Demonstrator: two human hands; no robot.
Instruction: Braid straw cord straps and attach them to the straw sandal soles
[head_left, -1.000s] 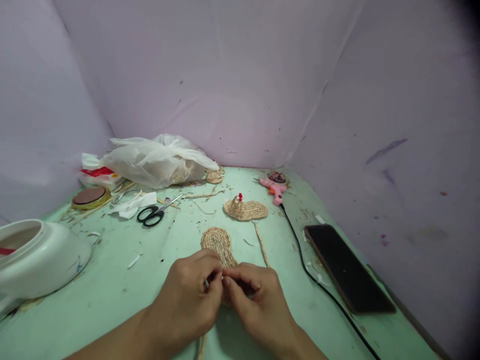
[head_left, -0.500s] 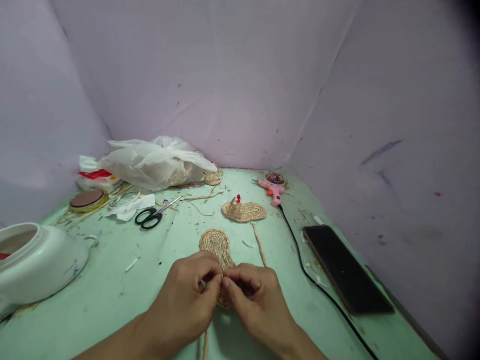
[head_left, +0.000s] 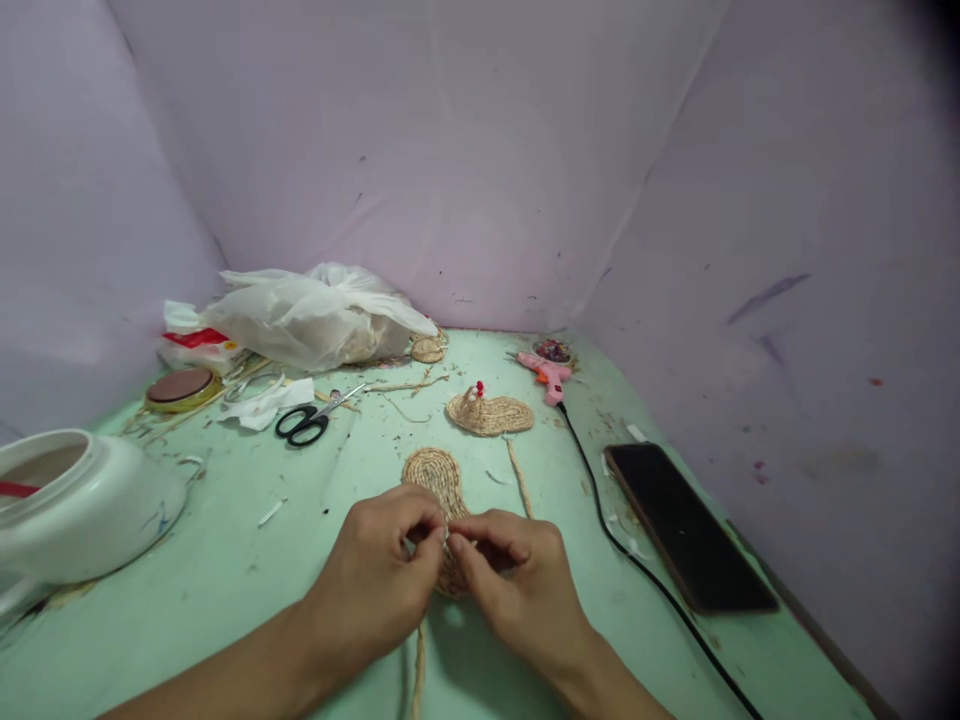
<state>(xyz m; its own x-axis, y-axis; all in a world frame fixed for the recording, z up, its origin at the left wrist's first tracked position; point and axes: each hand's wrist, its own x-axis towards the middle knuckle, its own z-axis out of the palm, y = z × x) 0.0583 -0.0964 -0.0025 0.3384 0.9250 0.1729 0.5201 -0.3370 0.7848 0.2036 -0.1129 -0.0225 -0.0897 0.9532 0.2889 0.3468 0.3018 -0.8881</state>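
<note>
A sole-shaped piece of coiled straw rope (head_left: 433, 472) lies on the green tabletop, partly covered by my hands. Over its near half, my left hand (head_left: 390, 565) is closed in a pinch. My right hand (head_left: 517, 570) pinches too, its fingertips meeting those of the left. A tiny pale bit shows between the fingertips, too small to name. From beneath the left hand a straw rope end (head_left: 418, 672) runs toward me. Farther back sits a similar sole piece (head_left: 501, 414) with a rope strap and red beads on it.
A pink glue gun (head_left: 553, 378) lies behind on the right, its black cord running toward me past a phone (head_left: 686, 530). To the left are black-handled scissors (head_left: 304, 425), a tape roll (head_left: 180, 388), a white pot (head_left: 112, 510) and a plastic bag (head_left: 315, 315).
The view has shifted slightly, so the scene sits a little differently. Both hands keep their pinch over the sole, and a bit more pale material shows between the fingertips.
</note>
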